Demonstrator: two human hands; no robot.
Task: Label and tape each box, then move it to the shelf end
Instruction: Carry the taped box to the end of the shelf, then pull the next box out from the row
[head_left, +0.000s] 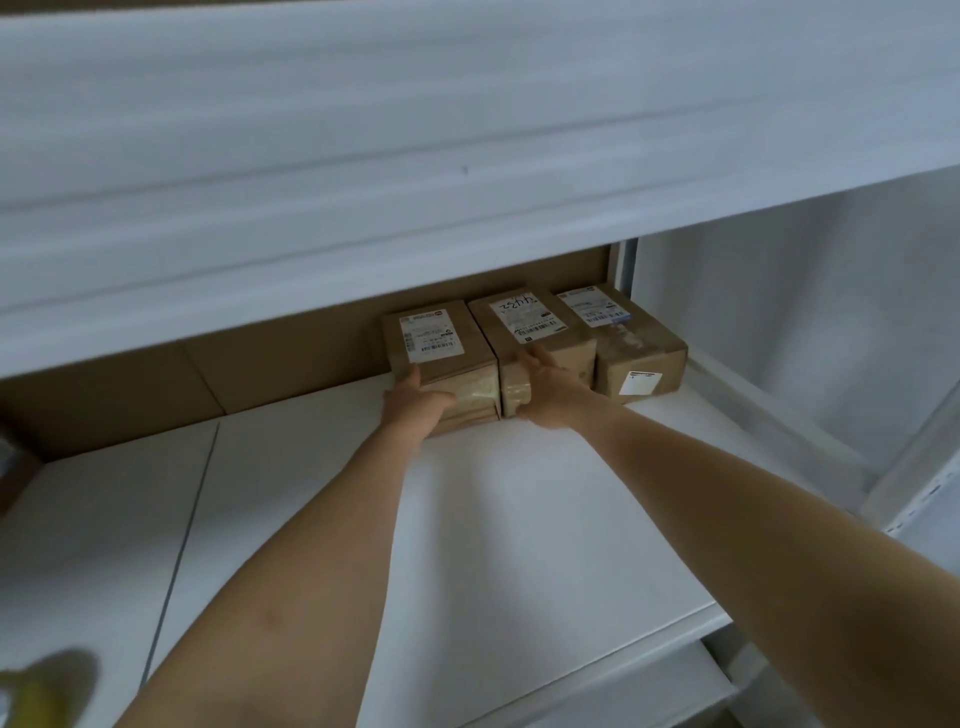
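Note:
Three brown cardboard boxes stand side by side at the back right end of the white shelf (322, 499). Each has a white label on top and clear tape. My left hand (418, 405) presses on the front left corner of the left box (441, 343), fingers straight along its side and thumb across its front. My right hand (545, 387) rests flat against the front of the middle box (530, 322), which has handwriting on its label. Its fingertips reach the top edge. The right box (641, 343) sits against the shelf end, untouched.
A white upper shelf (415, 156) hangs low over the boxes. Brown cardboard (208, 374) lines the back wall. A white upright post (914, 488) stands at the right. A blurred yellow object (36, 691) is at the bottom left.

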